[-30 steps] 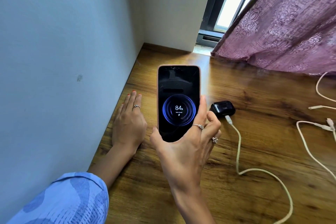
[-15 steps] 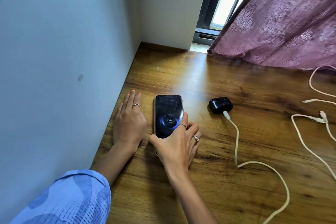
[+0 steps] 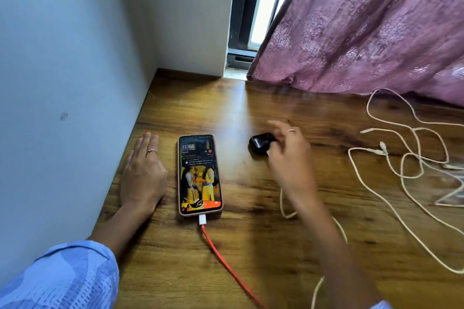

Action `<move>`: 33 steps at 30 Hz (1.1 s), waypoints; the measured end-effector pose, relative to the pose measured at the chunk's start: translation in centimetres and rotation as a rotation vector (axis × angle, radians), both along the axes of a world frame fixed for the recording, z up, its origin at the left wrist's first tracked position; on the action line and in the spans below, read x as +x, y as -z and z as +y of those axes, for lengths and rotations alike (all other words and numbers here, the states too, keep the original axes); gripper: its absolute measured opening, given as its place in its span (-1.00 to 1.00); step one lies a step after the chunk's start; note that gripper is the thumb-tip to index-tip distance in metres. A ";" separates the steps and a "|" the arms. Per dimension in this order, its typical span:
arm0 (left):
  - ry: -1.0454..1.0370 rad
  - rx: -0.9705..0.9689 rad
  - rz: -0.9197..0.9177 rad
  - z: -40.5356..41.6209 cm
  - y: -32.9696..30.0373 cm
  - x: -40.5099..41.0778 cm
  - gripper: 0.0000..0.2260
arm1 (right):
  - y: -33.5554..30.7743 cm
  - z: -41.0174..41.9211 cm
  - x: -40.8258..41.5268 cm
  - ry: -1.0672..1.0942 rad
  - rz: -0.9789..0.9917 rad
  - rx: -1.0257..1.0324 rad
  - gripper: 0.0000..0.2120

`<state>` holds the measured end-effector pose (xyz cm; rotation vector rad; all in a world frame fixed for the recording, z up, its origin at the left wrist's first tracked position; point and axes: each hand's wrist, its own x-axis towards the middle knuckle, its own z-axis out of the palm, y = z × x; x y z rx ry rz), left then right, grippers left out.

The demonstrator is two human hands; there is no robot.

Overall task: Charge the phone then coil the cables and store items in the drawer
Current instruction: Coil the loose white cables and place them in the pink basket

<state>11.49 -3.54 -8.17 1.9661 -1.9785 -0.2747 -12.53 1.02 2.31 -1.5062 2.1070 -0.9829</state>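
A phone [image 3: 199, 173] in a pink case lies face up on the wooden desk [image 3: 253, 246], its screen lit. A red cable [image 3: 226, 263] with a white plug is in its near end. My left hand [image 3: 143, 178] rests flat on the desk between the phone and the wall, holding nothing. My right hand [image 3: 291, 160] is blurred at the right end of a small black earbud case [image 3: 259, 145]; whether the fingers grip anything is unclear. A white cable [image 3: 286, 211] runs out from under my right wrist toward me.
Several loose white cables [image 3: 411, 163] lie tangled on the right of the desk. A purple curtain [image 3: 364, 27] hangs over the back right edge, beside a window [image 3: 258, 7]. A pale wall [image 3: 62, 70] bounds the desk on the left. No drawer is in view.
My right hand laid the phone flat on the desk, let go, and moved right to the black case. The phone screen changed from the charging ring to a lock screen. My left hand stayed put.
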 end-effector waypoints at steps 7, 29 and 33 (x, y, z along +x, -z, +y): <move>-0.023 -0.001 -0.007 -0.1 0.1 0.0 -0.54 | 4.3 -2.3 -6.8 -0.471 0.230 0.258 -0.49; -0.077 -0.004 0.003 -0.2 -0.3 -0.6 -0.55 | 4.9 -4.2 -8.1 -0.529 -0.158 -0.034 -0.74; -0.082 0.000 0.018 -0.3 -0.2 -0.4 -0.55 | 3.4 -3.4 -8.1 -0.501 -0.264 -0.046 -0.76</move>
